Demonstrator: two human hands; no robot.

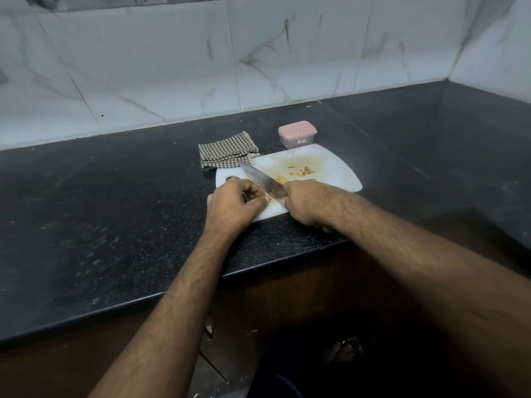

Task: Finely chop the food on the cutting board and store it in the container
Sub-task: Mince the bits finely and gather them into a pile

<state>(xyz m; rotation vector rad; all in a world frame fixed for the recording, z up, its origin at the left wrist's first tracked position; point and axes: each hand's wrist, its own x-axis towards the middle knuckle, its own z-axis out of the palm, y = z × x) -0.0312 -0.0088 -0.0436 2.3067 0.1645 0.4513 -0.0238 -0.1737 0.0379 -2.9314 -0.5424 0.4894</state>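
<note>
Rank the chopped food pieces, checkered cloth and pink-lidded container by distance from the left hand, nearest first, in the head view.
From the left hand:
1. Checkered cloth, just beyond it.
2. Chopped food pieces, mid-board, to the right.
3. Pink-lidded container, behind the board.

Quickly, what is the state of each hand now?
Left hand: fingers curled, pinching a small food piece.
Right hand: gripping the knife handle.

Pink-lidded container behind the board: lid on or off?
On. The pink lid sits flat over the clear container, closed, beyond the cutting board. Contents: cannot tell.
</note>
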